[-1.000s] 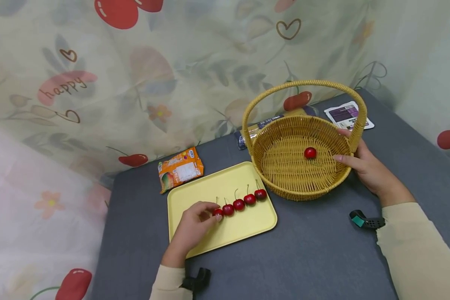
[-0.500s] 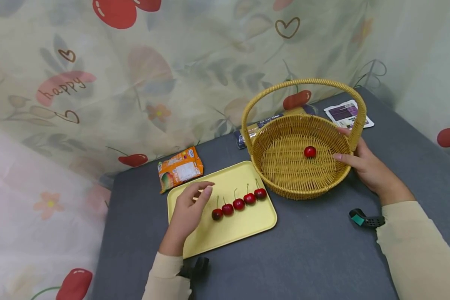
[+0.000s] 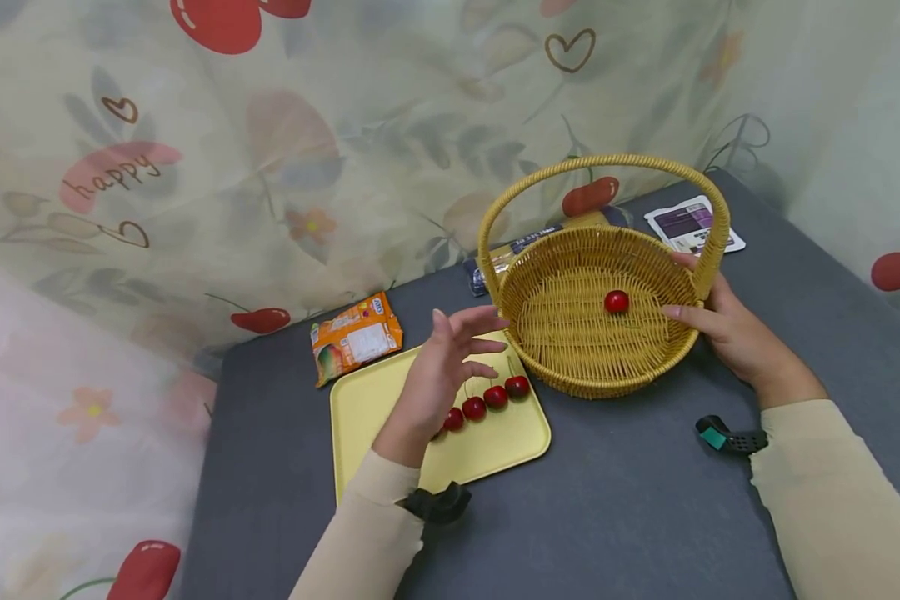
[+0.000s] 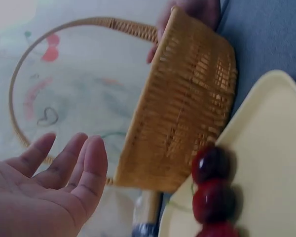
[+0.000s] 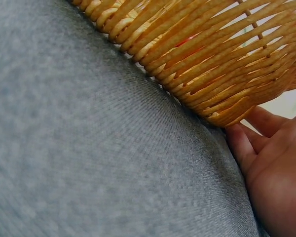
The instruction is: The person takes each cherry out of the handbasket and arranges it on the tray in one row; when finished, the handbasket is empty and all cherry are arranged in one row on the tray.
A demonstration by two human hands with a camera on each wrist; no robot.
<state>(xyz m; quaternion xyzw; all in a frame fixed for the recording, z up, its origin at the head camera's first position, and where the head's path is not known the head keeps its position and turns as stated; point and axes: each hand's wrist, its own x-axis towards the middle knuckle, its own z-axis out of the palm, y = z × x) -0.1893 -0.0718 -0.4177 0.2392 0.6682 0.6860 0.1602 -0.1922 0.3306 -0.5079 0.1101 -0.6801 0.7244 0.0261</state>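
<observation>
My left hand (image 3: 444, 371) hovers over the yellow tray (image 3: 375, 417), fingers spread and nothing in them. Its fingertips come close to the left rim of the wicker basket (image 3: 547, 371) in the head view; the left wrist view shows the same bare palm (image 4: 49, 197) beside the basket wall (image 4: 182, 98). Several dark red cherries (image 3: 497, 397) with stems lie in a slanting row on the tray, the leftmost partly hidden by the hand. One cherry (image 3: 617, 302) sits inside the basket. My right hand (image 3: 742, 346) grips the basket's right side, thumb over the rim, fingers outside below the handle.
An orange snack packet (image 3: 356, 337) lies behind the tray. Behind the basket are a long blue and yellow package (image 3: 480, 275) and a white and purple packet (image 3: 693, 225). A patterned curtain (image 3: 390, 167) hangs along the back of the grey-covered table (image 3: 570, 500).
My left hand has left the leftmost cherry, which stays on the tray, lifted, and swung right toward the basket with its fingers opening. My right hand keeps its hold on the basket.
</observation>
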